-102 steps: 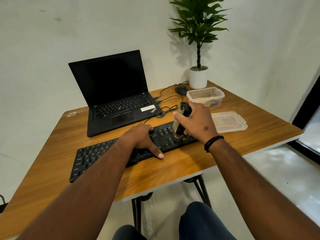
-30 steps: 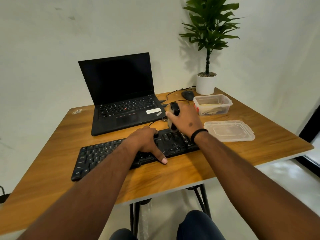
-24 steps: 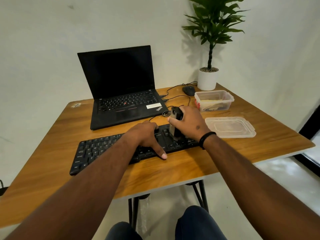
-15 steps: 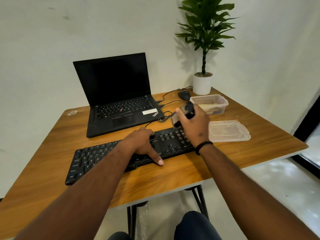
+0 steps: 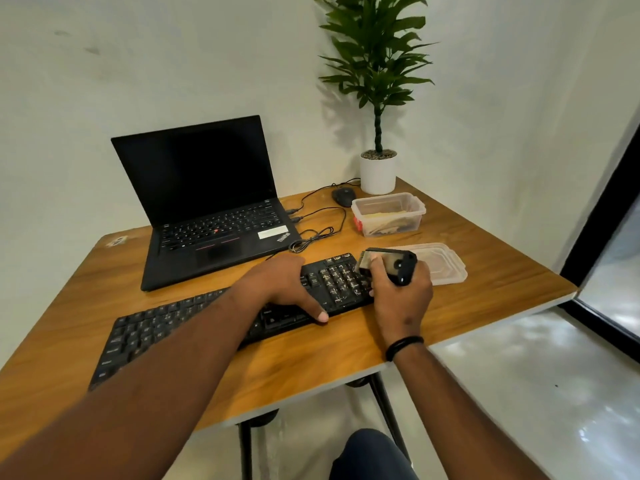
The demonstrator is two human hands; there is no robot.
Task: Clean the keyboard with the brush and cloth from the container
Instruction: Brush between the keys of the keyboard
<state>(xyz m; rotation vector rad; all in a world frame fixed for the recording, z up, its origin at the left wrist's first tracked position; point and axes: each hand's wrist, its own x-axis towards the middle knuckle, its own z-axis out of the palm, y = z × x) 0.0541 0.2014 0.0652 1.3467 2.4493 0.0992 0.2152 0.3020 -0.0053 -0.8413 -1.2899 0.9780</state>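
A black keyboard lies slantwise across the wooden table. My left hand rests flat on its right half, thumb stretched to the front edge. My right hand grips a black brush at the keyboard's right end, the brush lying nearly level with its head pointing left over the number keys. A clear plastic container stands behind, with a pale cloth inside it.
An open black laptop stands behind the keyboard. The container's lid lies right of my right hand. A mouse, loose cables and a potted plant fill the back right corner. The table edge is near right.
My right hand has carried the brush from the upper middle of the keyboard to its right end and tipped it from upright to nearly level. My left hand stays on the keys.
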